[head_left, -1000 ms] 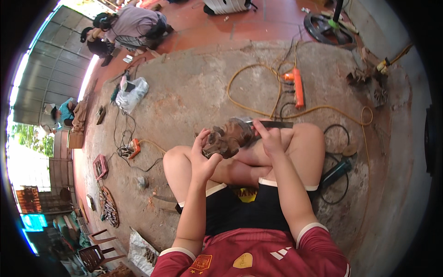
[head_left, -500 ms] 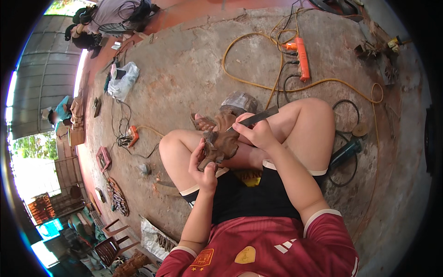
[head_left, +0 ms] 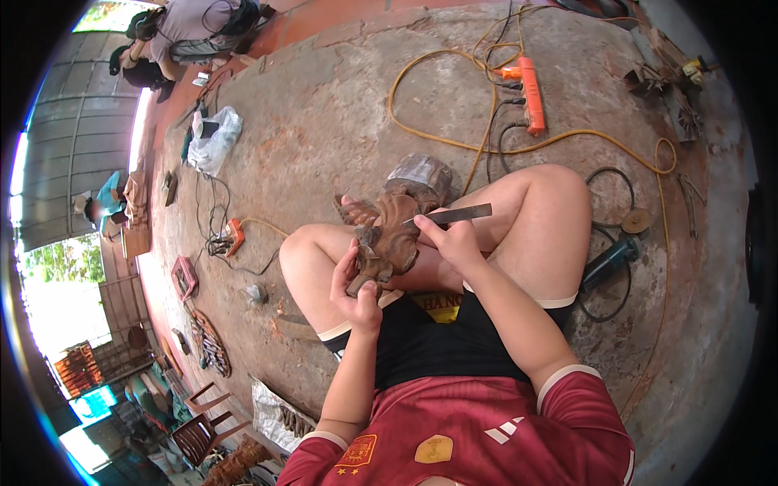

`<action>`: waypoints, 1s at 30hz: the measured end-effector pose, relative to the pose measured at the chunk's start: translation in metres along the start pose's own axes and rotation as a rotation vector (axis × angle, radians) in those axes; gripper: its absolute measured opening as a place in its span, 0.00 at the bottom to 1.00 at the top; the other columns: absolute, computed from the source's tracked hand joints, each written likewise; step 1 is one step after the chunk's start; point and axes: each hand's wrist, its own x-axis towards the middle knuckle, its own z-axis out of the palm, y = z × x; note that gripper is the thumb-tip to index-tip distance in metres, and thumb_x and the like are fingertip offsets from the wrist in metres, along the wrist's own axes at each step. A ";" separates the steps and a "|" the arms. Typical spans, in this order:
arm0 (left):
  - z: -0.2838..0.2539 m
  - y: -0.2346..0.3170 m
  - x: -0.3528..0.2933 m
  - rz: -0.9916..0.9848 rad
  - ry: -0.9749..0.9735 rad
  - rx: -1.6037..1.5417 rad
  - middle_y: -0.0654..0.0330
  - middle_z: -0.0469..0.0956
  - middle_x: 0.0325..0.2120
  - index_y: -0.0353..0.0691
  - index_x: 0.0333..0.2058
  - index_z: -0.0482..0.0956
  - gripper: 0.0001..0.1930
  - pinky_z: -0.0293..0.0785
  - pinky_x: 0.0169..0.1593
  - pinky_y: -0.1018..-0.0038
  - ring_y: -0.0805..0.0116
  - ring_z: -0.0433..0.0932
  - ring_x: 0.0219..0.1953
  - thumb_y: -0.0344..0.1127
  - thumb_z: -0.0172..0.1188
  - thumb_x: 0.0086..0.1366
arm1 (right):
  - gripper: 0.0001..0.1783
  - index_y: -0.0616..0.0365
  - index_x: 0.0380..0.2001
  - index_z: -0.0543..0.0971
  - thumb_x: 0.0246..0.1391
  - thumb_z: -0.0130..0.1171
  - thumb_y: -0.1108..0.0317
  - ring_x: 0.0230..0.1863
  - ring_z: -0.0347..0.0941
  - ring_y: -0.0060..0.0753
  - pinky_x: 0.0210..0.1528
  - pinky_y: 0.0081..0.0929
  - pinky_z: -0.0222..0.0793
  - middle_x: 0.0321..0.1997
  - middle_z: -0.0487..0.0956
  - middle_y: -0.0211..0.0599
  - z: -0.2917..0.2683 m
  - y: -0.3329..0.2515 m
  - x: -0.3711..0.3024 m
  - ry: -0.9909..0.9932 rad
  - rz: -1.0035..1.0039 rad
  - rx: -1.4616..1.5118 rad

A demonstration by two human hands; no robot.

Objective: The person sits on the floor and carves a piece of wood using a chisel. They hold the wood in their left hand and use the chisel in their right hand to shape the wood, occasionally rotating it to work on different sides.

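Observation:
A brown carved wooden piece [head_left: 397,243] with curling, leaf-like relief lies across my lap, between my bent knees. Its near end is gripped by my left hand [head_left: 355,301], fingers on one side and thumb on the other. My right hand [head_left: 455,245] pinches a flat, dark, file-like tool [head_left: 463,214]. The tool's thin pale tip meets the carving's right side or lies just over it; I cannot tell which. The wide end sticks out to the right. Right behind the carving stands a round block [head_left: 420,176] with a greyish top.
An orange power strip [head_left: 531,97] with a yellow cord [head_left: 600,134] lies ahead. By my right knee is a dark green power tool [head_left: 609,263]. A clear plastic bag [head_left: 215,139], cables, and a tool roll [head_left: 209,344] are leftward. Other people sit far left.
The tool has turned flatter, its wide end lower. My right hand has shifted slightly down, and more of the carving's middle shows. My left hand keeps its hold.

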 end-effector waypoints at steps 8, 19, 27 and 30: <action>0.003 0.006 0.002 0.017 -0.018 0.065 0.33 0.68 0.59 0.19 0.56 0.67 0.32 0.59 0.69 0.60 0.47 0.67 0.64 0.27 0.45 0.49 | 0.13 0.60 0.25 0.80 0.55 0.69 0.63 0.29 0.67 0.15 0.32 0.21 0.65 0.24 0.76 0.23 -0.007 0.003 0.012 -0.051 -0.018 -0.125; 0.003 0.005 0.000 0.011 -0.002 0.055 0.35 0.69 0.59 0.20 0.55 0.69 0.32 0.60 0.68 0.60 0.49 0.69 0.63 0.26 0.46 0.48 | 0.13 0.62 0.38 0.83 0.53 0.70 0.64 0.42 0.75 0.22 0.46 0.25 0.71 0.38 0.83 0.30 -0.004 0.011 0.028 0.022 0.141 -0.005; 0.000 -0.001 -0.004 0.000 0.011 0.041 0.37 0.70 0.59 0.21 0.55 0.70 0.31 0.64 0.66 0.62 0.51 0.71 0.62 0.26 0.47 0.49 | 0.13 0.63 0.34 0.84 0.53 0.70 0.63 0.33 0.78 0.25 0.39 0.28 0.74 0.32 0.84 0.33 -0.005 0.024 0.039 0.028 -0.071 -0.092; 0.001 0.000 -0.003 -0.010 0.012 0.022 0.35 0.69 0.59 0.20 0.55 0.69 0.31 0.63 0.67 0.62 0.49 0.70 0.62 0.26 0.46 0.49 | 0.15 0.64 0.34 0.84 0.52 0.70 0.62 0.34 0.78 0.22 0.40 0.27 0.74 0.33 0.85 0.34 -0.002 0.020 0.039 -0.069 -0.051 -0.049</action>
